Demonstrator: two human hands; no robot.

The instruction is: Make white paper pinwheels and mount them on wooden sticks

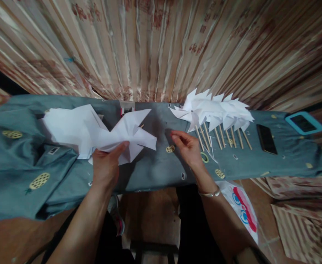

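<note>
My left hand (107,163) is closed on a white paper pinwheel (133,128), its thumb on top near the centre. A short bit of wooden stick shows at the pinwheel's right side. Left of it, loose white paper sheets (67,126) lie on the cloth, partly behind the held pinwheel. My right hand (187,146) is raised above the cloth, apart from the pinwheel, with thumb and forefinger pinched together. A tiny reddish spot shows at those fingertips, too small to name. Right of this hand lies a row of white pinwheels (218,110) on wooden sticks (217,137).
A grey-green patterned cloth (152,176) covers the narrow table. Scissors with a green handle (205,157) lie under the sticks. A dark phone (267,139) and a blue-framed device (304,123) are at the right. A small box (127,108) stands behind, before a curtain (161,47).
</note>
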